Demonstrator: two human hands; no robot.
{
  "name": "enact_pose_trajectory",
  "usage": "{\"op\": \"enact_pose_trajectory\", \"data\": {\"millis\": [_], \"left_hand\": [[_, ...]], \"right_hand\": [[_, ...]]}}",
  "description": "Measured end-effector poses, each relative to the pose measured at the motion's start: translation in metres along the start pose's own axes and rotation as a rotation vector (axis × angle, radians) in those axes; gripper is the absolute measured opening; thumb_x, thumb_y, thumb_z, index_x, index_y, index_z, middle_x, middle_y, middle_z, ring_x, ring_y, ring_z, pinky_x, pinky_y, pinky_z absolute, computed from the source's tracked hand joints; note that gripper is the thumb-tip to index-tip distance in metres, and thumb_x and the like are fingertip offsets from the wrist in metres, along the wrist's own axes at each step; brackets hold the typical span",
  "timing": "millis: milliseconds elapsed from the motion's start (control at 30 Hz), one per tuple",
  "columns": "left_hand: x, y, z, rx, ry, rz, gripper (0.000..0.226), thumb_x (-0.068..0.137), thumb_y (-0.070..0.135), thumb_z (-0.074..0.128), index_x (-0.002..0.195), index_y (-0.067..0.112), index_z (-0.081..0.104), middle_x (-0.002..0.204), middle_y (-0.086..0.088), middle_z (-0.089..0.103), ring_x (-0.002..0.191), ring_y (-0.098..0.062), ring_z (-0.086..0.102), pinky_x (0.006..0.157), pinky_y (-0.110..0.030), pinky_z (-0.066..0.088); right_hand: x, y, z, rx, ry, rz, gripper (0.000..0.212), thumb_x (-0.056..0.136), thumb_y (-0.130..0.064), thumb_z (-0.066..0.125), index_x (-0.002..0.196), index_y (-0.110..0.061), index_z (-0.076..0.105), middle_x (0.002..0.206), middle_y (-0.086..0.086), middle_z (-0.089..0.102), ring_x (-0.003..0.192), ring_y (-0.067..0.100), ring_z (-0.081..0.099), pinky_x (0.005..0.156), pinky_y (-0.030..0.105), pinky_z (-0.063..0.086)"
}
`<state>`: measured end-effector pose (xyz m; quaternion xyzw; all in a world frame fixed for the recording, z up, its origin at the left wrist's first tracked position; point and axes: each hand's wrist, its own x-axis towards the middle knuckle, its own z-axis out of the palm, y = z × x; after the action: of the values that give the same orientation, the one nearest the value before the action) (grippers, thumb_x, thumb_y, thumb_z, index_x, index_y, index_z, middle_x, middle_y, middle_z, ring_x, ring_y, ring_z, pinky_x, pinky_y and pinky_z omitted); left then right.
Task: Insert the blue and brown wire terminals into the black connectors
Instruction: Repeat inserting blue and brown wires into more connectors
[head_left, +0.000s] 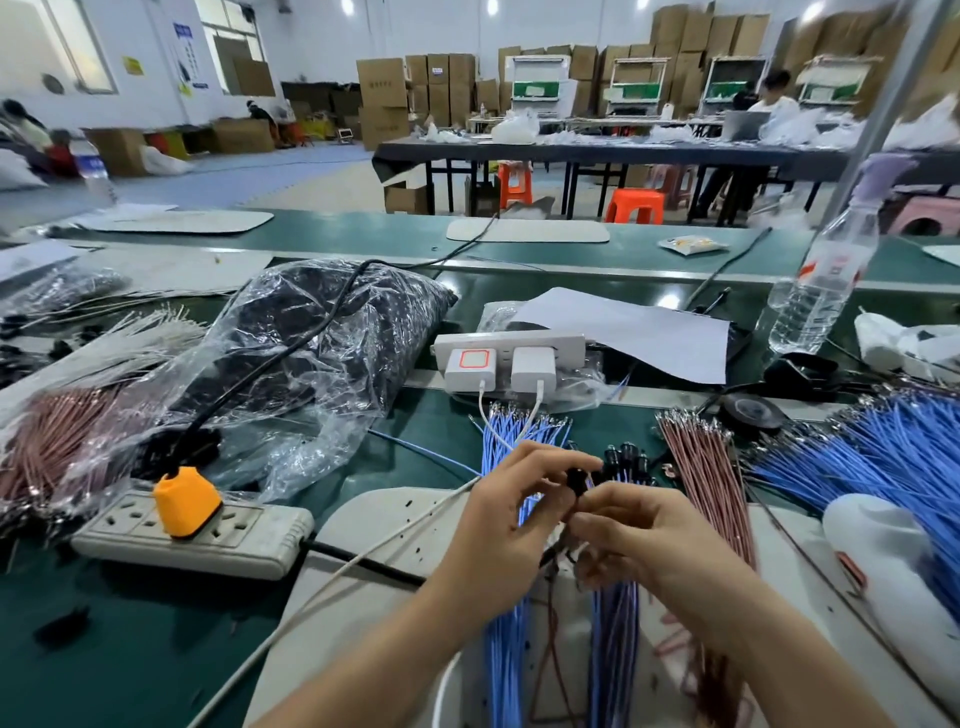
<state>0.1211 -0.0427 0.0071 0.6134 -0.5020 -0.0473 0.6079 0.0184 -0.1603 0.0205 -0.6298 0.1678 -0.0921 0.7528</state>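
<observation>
My left hand (511, 512) pinches a small black connector (575, 477) between thumb and fingers at the middle of the bench. My right hand (636, 535) meets it from the right, fingers closed on a thin wire whose tip is hidden at the connector. A bunch of blue wires (506, 452) lies under my left hand, and another bunch hangs below my right hand. Loose black connectors (626, 457) sit just behind my fingers. Brown wires (711, 478) fan out to the right, beside a big pile of blue wires (883, 452).
A grey power strip (218, 535) with an orange plug (186, 501) lies at the left. A clear bag of black parts (311, 358) sits behind it. White chargers (498, 366) stand mid-bench, a water bottle (826, 291) at the right, black tape (753, 413) nearby.
</observation>
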Motion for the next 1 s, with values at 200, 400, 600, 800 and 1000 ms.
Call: {"op": "enact_pose_trajectory", "data": {"millis": [200,400,600,800,1000], "left_hand": [[-0.002,-0.001,0.001,0.059,0.012,0.101,0.031,0.086,0.007,0.062,0.114,0.022,0.063,0.103,0.009,0.062,0.098,-0.009,0.060,0.086,-0.014,0.042],[-0.005,-0.003,0.004,0.054,0.036,0.096,0.020,0.081,0.005,0.073,0.098,0.015,0.066,0.097,0.004,0.064,0.092,-0.012,0.062,0.083,-0.020,0.047],[-0.005,-0.001,0.004,0.052,0.035,0.103,0.018,0.081,0.007,0.073,0.097,0.013,0.067,0.096,0.000,0.063,0.091,-0.012,0.061,0.082,-0.018,0.045],[-0.005,-0.005,0.003,0.056,0.025,0.108,0.017,0.081,0.009,0.074,0.096,0.013,0.066,0.095,0.002,0.062,0.089,-0.014,0.062,0.080,-0.024,0.049],[-0.004,-0.006,0.002,0.057,0.021,0.113,0.015,0.082,0.012,0.072,0.096,0.011,0.066,0.094,0.002,0.062,0.089,-0.015,0.062,0.080,-0.027,0.051]], "right_hand": [[0.004,0.007,0.008,-0.209,0.245,-0.330,0.016,0.076,0.010,0.069,0.081,-0.004,0.066,0.073,0.014,0.068,0.061,0.023,0.069,0.054,0.029,0.057],[0.002,0.010,0.007,-0.553,0.277,-0.452,0.034,0.068,0.015,0.073,0.073,-0.017,0.062,0.077,-0.003,0.070,0.070,0.005,0.066,0.066,0.014,0.049],[0.002,0.010,0.006,-0.517,0.281,-0.463,0.031,0.069,0.015,0.072,0.072,-0.015,0.061,0.078,0.001,0.070,0.074,0.017,0.068,0.071,0.032,0.057],[0.003,0.012,0.004,-0.540,0.273,-0.450,0.030,0.069,0.016,0.072,0.069,-0.011,0.058,0.079,0.000,0.069,0.074,0.015,0.067,0.071,0.032,0.056],[0.005,0.013,0.005,-0.547,0.275,-0.465,0.032,0.068,0.015,0.073,0.069,-0.013,0.058,0.080,-0.002,0.069,0.073,0.013,0.066,0.070,0.028,0.055]]}}
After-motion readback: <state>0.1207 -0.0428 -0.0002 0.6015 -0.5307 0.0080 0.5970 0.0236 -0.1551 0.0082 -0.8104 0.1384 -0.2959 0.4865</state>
